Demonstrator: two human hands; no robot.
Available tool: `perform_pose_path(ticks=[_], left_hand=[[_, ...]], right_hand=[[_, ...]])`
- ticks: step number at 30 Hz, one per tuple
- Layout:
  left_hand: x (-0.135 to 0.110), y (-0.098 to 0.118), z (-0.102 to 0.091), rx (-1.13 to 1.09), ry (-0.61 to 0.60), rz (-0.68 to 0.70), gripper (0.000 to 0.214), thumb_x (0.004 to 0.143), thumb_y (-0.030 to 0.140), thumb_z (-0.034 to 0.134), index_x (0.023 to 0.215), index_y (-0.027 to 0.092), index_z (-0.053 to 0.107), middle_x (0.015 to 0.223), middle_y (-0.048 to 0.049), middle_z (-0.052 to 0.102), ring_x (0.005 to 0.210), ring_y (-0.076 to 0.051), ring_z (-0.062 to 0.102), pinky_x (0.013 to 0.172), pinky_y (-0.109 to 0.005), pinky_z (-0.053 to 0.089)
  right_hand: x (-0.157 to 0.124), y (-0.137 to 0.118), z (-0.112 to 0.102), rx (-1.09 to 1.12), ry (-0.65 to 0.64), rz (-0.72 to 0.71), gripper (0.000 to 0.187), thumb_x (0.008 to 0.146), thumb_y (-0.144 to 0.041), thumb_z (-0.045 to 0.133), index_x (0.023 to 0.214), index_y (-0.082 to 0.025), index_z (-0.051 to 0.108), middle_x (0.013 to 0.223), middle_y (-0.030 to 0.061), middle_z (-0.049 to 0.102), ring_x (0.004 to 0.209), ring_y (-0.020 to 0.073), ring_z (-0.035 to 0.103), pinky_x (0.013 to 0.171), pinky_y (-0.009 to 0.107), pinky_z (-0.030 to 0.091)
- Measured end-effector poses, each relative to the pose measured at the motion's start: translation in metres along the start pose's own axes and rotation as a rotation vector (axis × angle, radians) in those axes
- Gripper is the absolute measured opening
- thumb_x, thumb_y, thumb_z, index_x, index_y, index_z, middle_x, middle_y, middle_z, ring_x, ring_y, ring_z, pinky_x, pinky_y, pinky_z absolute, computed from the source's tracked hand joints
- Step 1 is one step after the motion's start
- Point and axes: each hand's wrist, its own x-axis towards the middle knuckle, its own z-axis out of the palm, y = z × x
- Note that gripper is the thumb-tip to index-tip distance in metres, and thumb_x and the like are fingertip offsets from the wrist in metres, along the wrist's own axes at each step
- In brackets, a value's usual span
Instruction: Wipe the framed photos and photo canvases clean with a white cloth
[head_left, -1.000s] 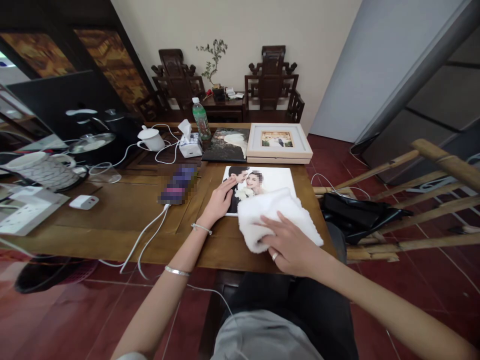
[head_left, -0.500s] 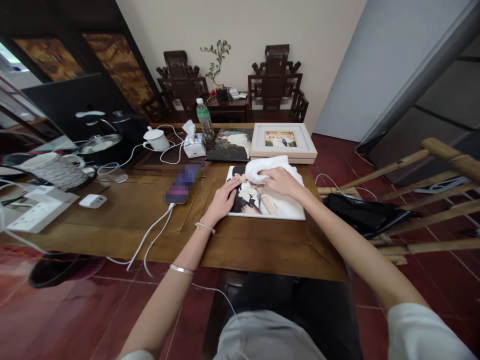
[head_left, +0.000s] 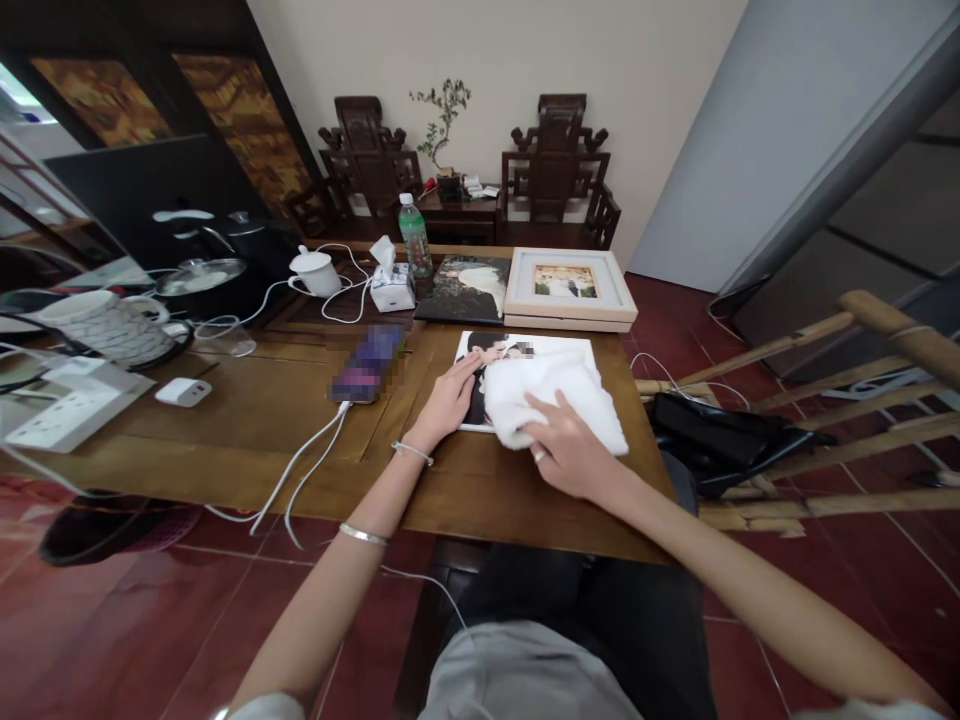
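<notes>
A photo panel (head_left: pixel 478 346) showing a couple lies flat on the wooden table (head_left: pixel 300 450) in front of me. Fingers stretched out, my left hand (head_left: pixel 452 392) rests on the panel's left edge. My right hand (head_left: pixel 568 442) grips a bunched white cloth (head_left: pixel 521 385) over the lower right of the panel. Much of the picture is hidden under the cloth, which hangs a little past the panel's lower right corner.
Behind the panel lie a dark photo board (head_left: pixel 457 285) and a pale wood picture frame (head_left: pixel 622 290). To the left are a phone (head_left: pixel 367 365) on a charging cable, a tissue box (head_left: pixel 392 290), a bottle (head_left: pixel 415 240), a lidded cup (head_left: pixel 315 272) and a power strip (head_left: pixel 67 405).
My right hand has drawn the cloth toward me, from the panel's upper part down to its lower edge, uncovering the top. My left hand stays at the left edge.
</notes>
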Motion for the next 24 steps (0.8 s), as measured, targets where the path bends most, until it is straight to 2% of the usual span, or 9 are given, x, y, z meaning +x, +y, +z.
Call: perform_pose_path(ticks=[3,6,10,12,15,18,21,24], left_hand=[[0.0,0.001,0.0,0.012,-0.011,-0.004,0.043,0.093,0.02,0.037,0.131,0.015,0.056,0.144,-0.008,0.049,0.136,-0.021,0.042,0.117,-0.043,0.03],[0.0,0.001,0.0,0.026,-0.01,-0.005,0.042,0.093,0.021,0.037,0.13,0.014,0.057,0.143,-0.0094,0.05,0.136,-0.022,0.042,0.117,-0.043,0.03],[0.0,-0.001,0.0,0.039,-0.012,-0.004,0.042,0.093,0.021,0.037,0.129,0.014,0.058,0.142,-0.0095,0.05,0.135,-0.022,0.043,0.117,-0.043,0.03],[-0.001,-0.001,0.0,0.038,-0.013,-0.001,0.042,0.093,0.021,0.037,0.129,0.015,0.057,0.143,-0.0084,0.05,0.135,-0.022,0.043,0.117,-0.043,0.03],[-0.001,-0.002,0.0,0.037,-0.012,0.005,0.041,0.093,0.021,0.038,0.129,0.015,0.058,0.142,-0.0085,0.051,0.135,-0.022,0.043,0.117,-0.042,0.03],[0.0,-0.001,-0.001,0.025,-0.013,0.006,0.041,0.093,0.022,0.037,0.129,0.015,0.058,0.142,-0.0089,0.051,0.135,-0.022,0.043,0.117,-0.042,0.03],[-0.001,0.004,-0.003,-0.022,0.037,0.005,0.043,0.096,0.028,0.036,0.13,0.012,0.056,0.141,-0.0112,0.051,0.136,-0.022,0.042,0.117,-0.042,0.029],[-0.003,0.011,-0.008,-0.107,0.158,-0.026,0.048,0.099,0.037,0.031,0.134,0.012,0.052,0.142,-0.0117,0.051,0.136,-0.022,0.042,0.116,-0.042,0.03]], right_hand=[[-0.026,-0.023,-0.011,0.06,-0.079,-0.051,0.028,0.076,-0.01,0.048,0.091,-0.015,0.07,0.126,0.0202,0.061,0.127,0.0292,0.049,0.109,0.057,0.026],[-0.03,-0.028,-0.022,0.093,-0.126,-0.059,0.028,0.075,-0.011,0.049,0.09,-0.018,0.071,0.121,0.0163,0.065,0.116,0.0278,0.057,0.107,0.053,0.032],[-0.009,-0.007,-0.026,0.051,-0.083,0.006,0.034,0.078,-0.012,0.045,0.097,-0.021,0.072,0.098,0.0075,0.072,0.095,0.0233,0.064,0.104,0.046,0.036],[0.008,0.01,-0.026,-0.001,-0.061,0.081,0.038,0.079,-0.013,0.043,0.103,-0.022,0.071,0.094,0.0057,0.073,0.093,0.024,0.064,0.098,0.044,0.04],[0.037,0.033,-0.021,-0.061,-0.034,0.169,0.041,0.082,-0.016,0.041,0.113,-0.023,0.069,0.102,0.0055,0.072,0.097,0.0266,0.061,0.089,0.042,0.043],[0.064,0.043,-0.011,-0.113,0.013,0.197,0.04,0.085,-0.016,0.039,0.113,-0.021,0.067,0.112,0.0082,0.069,0.108,0.0281,0.057,0.093,0.045,0.04],[0.082,0.035,0.003,-0.186,0.016,0.154,0.041,0.086,-0.015,0.04,0.118,-0.018,0.065,0.131,0.0122,0.059,0.127,0.0323,0.043,0.103,0.057,0.029],[0.085,0.014,0.015,-0.201,-0.038,0.001,0.04,0.085,-0.015,0.044,0.12,-0.018,0.064,0.144,0.012,0.048,0.137,0.0353,0.031,0.106,0.064,0.02]])
